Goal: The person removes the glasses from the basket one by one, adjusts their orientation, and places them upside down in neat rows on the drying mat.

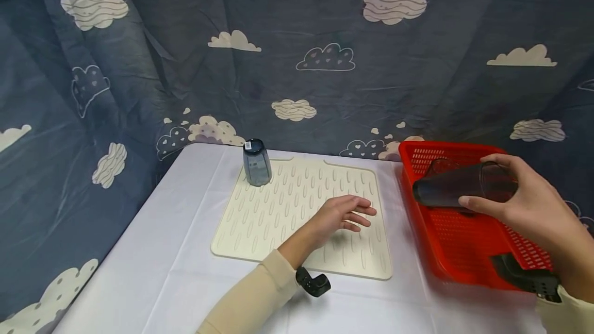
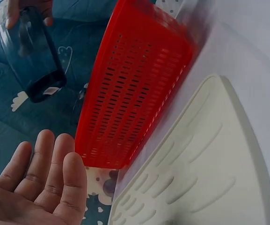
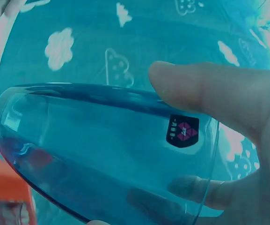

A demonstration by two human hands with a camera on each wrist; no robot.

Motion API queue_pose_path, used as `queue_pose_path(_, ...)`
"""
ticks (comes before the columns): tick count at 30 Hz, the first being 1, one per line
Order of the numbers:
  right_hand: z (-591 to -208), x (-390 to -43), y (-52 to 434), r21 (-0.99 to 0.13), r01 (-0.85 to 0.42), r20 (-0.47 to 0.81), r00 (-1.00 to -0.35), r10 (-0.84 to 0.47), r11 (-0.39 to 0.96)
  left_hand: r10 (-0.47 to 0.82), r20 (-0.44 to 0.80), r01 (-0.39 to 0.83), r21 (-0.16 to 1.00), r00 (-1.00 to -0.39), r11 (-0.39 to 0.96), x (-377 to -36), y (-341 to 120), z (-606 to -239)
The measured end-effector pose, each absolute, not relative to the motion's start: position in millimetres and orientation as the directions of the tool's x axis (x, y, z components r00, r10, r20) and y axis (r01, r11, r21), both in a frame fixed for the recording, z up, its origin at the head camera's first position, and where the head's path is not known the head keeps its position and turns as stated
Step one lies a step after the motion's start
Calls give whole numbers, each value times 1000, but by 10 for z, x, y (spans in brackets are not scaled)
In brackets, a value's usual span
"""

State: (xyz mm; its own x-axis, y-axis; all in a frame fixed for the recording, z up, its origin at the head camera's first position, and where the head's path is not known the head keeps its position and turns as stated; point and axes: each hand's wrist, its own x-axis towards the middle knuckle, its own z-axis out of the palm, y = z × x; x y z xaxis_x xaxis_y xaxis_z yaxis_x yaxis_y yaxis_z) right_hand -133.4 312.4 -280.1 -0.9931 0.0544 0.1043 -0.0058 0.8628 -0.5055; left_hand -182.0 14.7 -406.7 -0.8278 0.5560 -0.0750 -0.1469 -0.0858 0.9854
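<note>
Right hand (image 1: 533,205) curls its fingers round a dark tumbler (image 1: 459,185), held sideways above the red basket (image 1: 464,241); left hand (image 1: 341,215) lies flat, fingers spread, steadying the drying mat (image 1: 278,210); another tumbler (image 1: 257,163) stands there upturned.

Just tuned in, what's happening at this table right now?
A person's right hand grips a dark tinted glass on its side, held above the red perforated basket at the table's right. The left hand rests flat, fingers straight, on the cream ribbed drying mat and holds nothing. A second dark glass stands upside down on the mat's far left corner. The basket sits beside the mat on a white tablecloth.
</note>
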Motion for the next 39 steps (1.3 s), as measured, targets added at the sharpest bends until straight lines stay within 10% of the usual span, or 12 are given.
queue_pose_path(39, -2685, -1418, 2184, -668, -243, 161, -970, -183, 703, 405, -127, -285, 888, -906, -361, -1823, -358, -4234)
